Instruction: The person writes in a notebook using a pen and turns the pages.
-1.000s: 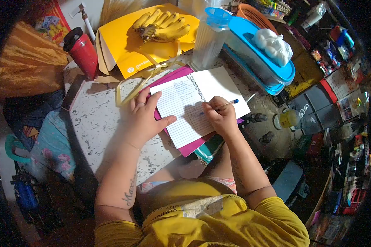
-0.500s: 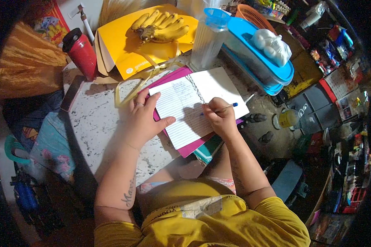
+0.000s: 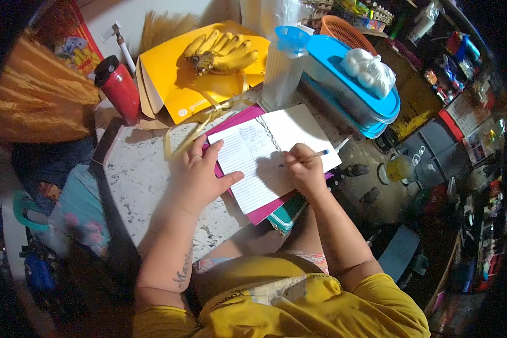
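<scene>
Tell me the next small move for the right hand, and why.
Probably a short stroke of the pen on the lined page: the right hand grips it with the tip pointing at that page, handwriting fills part of its upper area, lines lower down look bare, and the left hand lies at the page's edge, seemingly steadying it.

From my station I find the handwriting (image 3: 250,135) on the open notebook (image 3: 247,177) illegibly small; the right hand (image 3: 306,172) hides the middle of the pen (image 3: 320,153); the notebook covers most of the magenta cover (image 3: 266,211) beneath; the lower frame edge crops the yellow shirt (image 3: 298,316)
</scene>
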### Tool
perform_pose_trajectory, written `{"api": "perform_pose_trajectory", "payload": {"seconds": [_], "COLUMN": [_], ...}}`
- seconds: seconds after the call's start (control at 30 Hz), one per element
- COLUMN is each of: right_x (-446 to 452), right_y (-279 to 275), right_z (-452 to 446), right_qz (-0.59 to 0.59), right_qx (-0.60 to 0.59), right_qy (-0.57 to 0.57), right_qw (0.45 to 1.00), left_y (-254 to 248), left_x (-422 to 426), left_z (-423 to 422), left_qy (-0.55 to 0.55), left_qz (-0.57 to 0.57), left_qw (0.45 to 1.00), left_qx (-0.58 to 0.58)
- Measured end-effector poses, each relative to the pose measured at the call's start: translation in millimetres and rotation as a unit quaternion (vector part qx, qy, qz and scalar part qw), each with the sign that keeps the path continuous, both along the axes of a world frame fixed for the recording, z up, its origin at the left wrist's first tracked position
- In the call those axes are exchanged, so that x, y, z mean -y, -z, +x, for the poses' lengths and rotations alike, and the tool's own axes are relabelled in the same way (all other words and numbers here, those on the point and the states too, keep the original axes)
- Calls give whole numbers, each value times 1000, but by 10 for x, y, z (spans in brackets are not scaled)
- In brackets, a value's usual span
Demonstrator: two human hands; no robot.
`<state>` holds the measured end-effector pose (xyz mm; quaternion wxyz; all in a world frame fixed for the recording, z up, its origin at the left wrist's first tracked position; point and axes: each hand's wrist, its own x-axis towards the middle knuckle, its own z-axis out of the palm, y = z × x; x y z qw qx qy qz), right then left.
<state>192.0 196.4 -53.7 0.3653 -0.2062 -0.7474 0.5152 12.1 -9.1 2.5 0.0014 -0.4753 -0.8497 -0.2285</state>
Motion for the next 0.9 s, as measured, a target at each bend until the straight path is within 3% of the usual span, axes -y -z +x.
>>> {"api": "perform_pose_trajectory", "payload": {"seconds": [0.03,0.13,0.17,0.2,0.23,0.3,0.43,0.5,0.57,0.8,0.9], "right_x": [-4,-26,-43,-51,-45,-21,-133,-170,-25,-134,-73], "right_y": [-23,-79,-98,-104,-155,-288,-69,8,-362,-243,-189], "right_z": [21,-8,-20,-11,13,26,10,11,42,57,33], "right_qz": [146,208,-12,-232,-234,-388,-327,-149,-430,-493,-454], "right_qx": [0,-21,-32,-39,-38,-145,-145,-120,-207,-268,-245], "right_qy": [-17,-11,19,45,49,60,85,83,55,-8,-9], "right_qw": [989,978,999,971,970,908,930,978,877,827,856], "left_y": [-57,-225,-251,-339,-499,-751,-409,-201,-81,-141,-285], "left_x": [-3,73,88,125,167,263,352,335,304,251,223], "left_z": [42,144,182,284,418,690,970,986,994,885,762], "left_qy": [-14,18,44,71,75,193,205,155,136,84,89], "left_qz": [-14,0,13,7,5,-125,-105,-37,6,0,-13], "left_qw": [1000,999,996,995,995,973,973,987,990,996,996], "left_qx": [-1,-48,-70,-64,-62,-19,33,-5,30,-8,25]}}
